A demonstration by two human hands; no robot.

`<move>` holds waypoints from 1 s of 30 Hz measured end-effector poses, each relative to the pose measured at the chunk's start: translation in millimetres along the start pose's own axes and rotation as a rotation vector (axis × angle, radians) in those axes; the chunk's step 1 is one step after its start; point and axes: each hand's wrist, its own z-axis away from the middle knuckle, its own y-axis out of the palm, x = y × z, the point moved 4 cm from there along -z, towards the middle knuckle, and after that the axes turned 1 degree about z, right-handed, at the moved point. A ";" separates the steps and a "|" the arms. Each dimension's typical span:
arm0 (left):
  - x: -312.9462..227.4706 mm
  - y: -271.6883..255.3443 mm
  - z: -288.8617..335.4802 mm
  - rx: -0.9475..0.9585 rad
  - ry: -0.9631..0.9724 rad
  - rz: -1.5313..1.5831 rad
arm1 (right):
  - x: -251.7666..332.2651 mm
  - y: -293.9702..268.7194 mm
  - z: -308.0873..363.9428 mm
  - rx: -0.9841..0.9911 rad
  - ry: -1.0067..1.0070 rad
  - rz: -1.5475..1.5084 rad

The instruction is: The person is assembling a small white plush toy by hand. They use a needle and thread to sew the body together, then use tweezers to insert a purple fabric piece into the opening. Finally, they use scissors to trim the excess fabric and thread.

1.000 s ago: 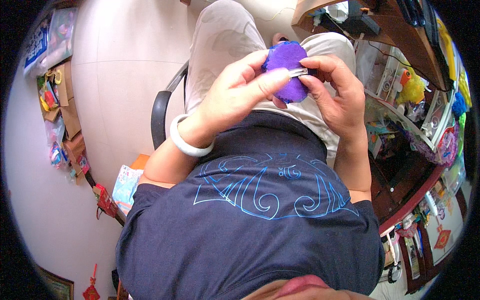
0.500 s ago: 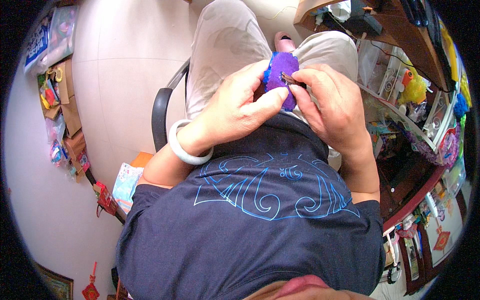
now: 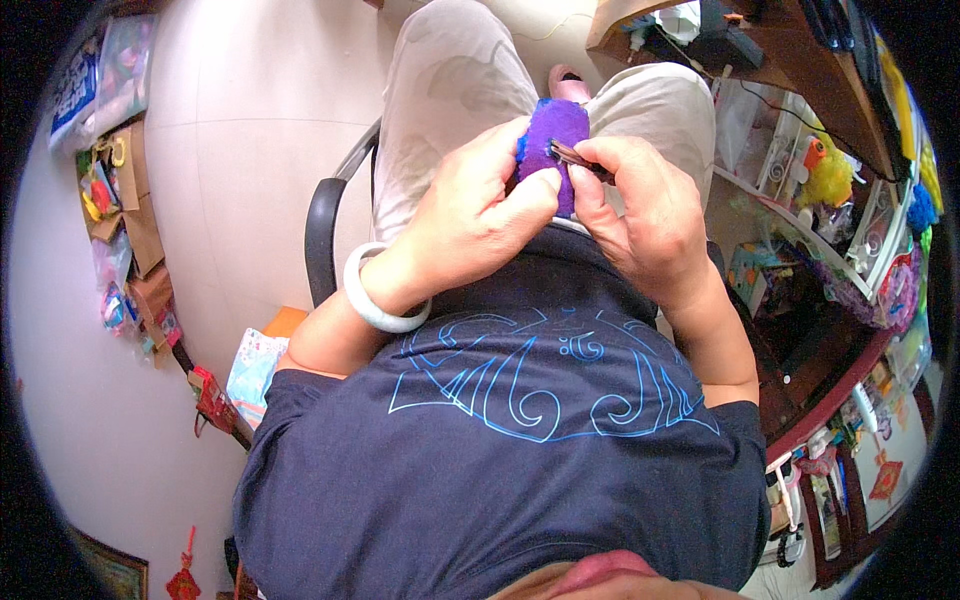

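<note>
In front of my lap, my left hand (image 3: 478,208) holds a small purple fuzzy piece (image 3: 560,122) that looks like felt, with shiny blue trim along its left side. The left thumb presses on its lower face. Between thumb and fingertips, my right hand (image 3: 650,205) pinches a slim dark brown tool (image 3: 568,152), like tweezers or small snips; its exact kind does not show. The tool's tip touches the middle of the purple piece, near a small dark-blue spot. The left fingers behind the piece are hidden.
A black chair armrest (image 3: 323,235) is left of my legs. To the right stands a dark wooden desk (image 3: 770,60) with a cable and a white rack holding a yellow plush toy (image 3: 828,175). Cardboard boxes (image 3: 135,190) and bags line the left wall.
Both hands and the purple piece have shifted slightly left, and the piece has turned a little, showing less blue trim. The right hand still grips the tool at the piece.
</note>
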 end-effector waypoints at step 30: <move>-0.3 -6.3 1.3 -0.099 -0.049 -0.080 | -10.3 11.3 0.3 0.069 0.165 -0.155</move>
